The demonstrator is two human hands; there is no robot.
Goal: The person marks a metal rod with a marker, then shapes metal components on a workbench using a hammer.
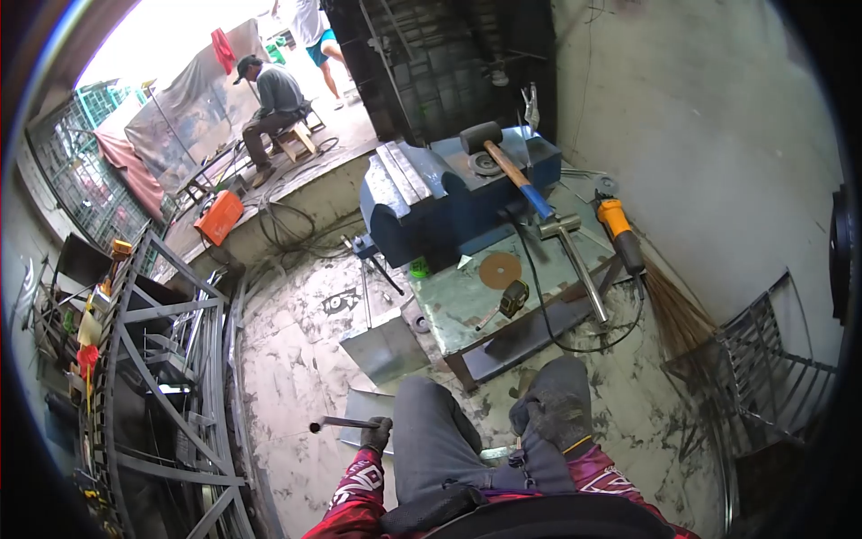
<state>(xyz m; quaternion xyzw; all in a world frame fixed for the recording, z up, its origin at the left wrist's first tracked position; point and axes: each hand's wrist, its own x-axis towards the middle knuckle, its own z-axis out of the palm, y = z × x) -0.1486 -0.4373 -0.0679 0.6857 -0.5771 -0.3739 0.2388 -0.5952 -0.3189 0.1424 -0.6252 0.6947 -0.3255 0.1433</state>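
Observation:
My left hand (377,435), in a dark glove, is closed around one end of a dark metal rod (346,422) that points left, beside my left knee. My right hand (555,420), in a grey glove, rests by my right thigh; its fingers are too hard to make out. In front of my knees stands a green-topped bench (449,310) with a big blue vise (422,235). A mallet (507,166) lies on the vise. A brown disc (499,269) and a tape measure (514,298) lie on the bench top.
An orange angle grinder (620,229) and its cord lie at the bench's right side, near a broom (678,301). Metal frames (171,314) fill the left. Sheet metal (386,350) stands by the bench. A person (278,94) sits outside near an orange machine (220,217); another person stands behind.

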